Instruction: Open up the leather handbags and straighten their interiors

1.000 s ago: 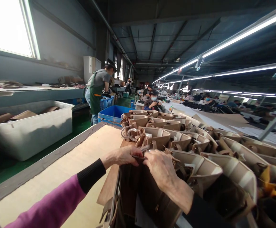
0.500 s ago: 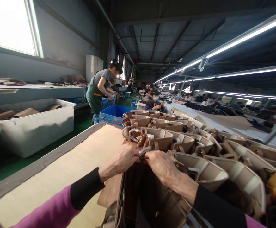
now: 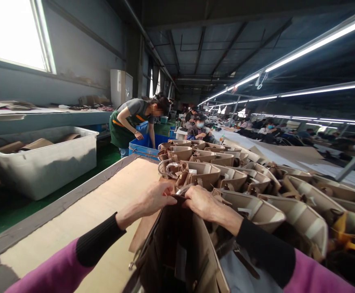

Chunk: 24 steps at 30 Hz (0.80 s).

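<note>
A dark brown handbag [image 3: 177, 248] stands open in front of me at the near end of the table. My left hand [image 3: 154, 197] pinches its top rim from the left, fingers closed. My right hand [image 3: 203, 202] grips the same rim from the right, fingers curled over it. Both arms wear purple sleeves with black cuffs. Behind my hands, rows of tan handbags [image 3: 204, 173] stand packed together, running away along the table.
Bare brown board covers the table [image 3: 104, 211] to my left. A white tub [image 3: 43, 162] stands on the green floor further left. A person in a green apron [image 3: 128, 122] bends over a blue crate [image 3: 145, 145]. More people sit at far benches.
The bag mouth has spread wider and tipped toward me, and my hands stay on its rim. The person in the apron has bent down over the blue crate.
</note>
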Each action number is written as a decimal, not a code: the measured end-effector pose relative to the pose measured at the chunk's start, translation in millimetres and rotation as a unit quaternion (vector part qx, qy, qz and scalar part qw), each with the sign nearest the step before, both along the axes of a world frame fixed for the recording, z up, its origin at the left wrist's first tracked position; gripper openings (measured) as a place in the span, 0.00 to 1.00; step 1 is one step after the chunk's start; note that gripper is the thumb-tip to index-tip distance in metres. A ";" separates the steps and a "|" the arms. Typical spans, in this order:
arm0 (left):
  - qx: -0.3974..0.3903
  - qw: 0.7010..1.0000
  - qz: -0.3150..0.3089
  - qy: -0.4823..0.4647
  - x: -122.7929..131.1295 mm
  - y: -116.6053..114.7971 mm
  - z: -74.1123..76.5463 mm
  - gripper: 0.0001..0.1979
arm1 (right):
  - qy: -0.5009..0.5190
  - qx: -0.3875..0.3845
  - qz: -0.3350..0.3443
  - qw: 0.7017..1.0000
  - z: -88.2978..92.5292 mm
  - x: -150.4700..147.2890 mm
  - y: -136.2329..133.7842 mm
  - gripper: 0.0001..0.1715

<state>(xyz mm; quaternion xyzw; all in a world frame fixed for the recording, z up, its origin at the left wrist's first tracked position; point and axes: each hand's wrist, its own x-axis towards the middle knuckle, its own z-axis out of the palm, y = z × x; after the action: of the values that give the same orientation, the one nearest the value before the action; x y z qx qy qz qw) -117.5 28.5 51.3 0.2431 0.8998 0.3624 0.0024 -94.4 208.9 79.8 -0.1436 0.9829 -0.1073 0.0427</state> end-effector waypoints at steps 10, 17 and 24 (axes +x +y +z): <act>-0.120 0.991 0.018 0.064 74.9 -20.4 -10.0 0.18 | -0.008 -0.025 -0.108 0.994 -3.6 57.4 33.1 0.19; 0.043 0.995 -0.049 -0.074 26.2 -9.6 -15.6 0.07 | -0.031 -0.056 -0.140 0.988 -12.4 81.9 52.2 0.17; 0.217 0.939 -0.086 -0.251 25.3 -11.2 -24.3 0.12 | -0.006 -0.023 -0.158 0.987 -20.2 86.5 53.8 0.17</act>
<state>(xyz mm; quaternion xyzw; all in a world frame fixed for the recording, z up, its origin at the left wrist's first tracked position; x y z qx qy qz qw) -92.1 17.3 27.0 0.2154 0.7448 0.5968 0.2066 -8.0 262.8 59.6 0.0137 0.9902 -0.1363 0.0282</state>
